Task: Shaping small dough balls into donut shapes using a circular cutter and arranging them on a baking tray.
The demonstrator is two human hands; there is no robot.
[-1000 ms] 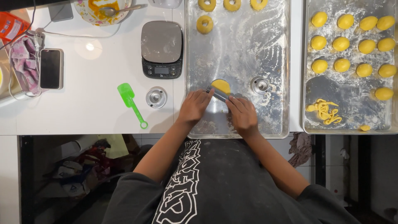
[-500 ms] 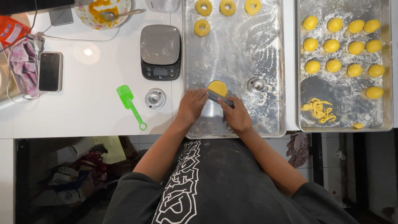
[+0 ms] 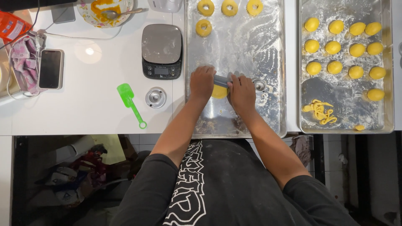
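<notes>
Both my hands rest on a short grey rolling pin (image 3: 220, 79) lying across a yellow piece of dough (image 3: 219, 92) on a floured metal tray (image 3: 251, 113). My left hand (image 3: 202, 82) covers the pin's left end with fingers curled over it. My right hand (image 3: 242, 93) presses on the right end. Only the middle of the pin and the near edge of the dough show between the hands. Several ring-shaped dough pieces (image 3: 204, 28) lie at the tray's far end. A small round metal cutter (image 3: 260, 86) sits just right of my right hand.
A second tray (image 3: 387, 75) on the right holds several yellow dough balls (image 3: 333, 47) and dough scraps (image 3: 319, 111). On the white counter lie a kitchen scale (image 3: 161, 50), a green plastic scoop (image 3: 130, 103), a round metal cutter (image 3: 155, 97), a phone (image 3: 50, 69) and a bowl with a spoon (image 3: 106, 9).
Both hands and the pin have moved away from me up the tray, over the dough. The view has also shifted slightly.
</notes>
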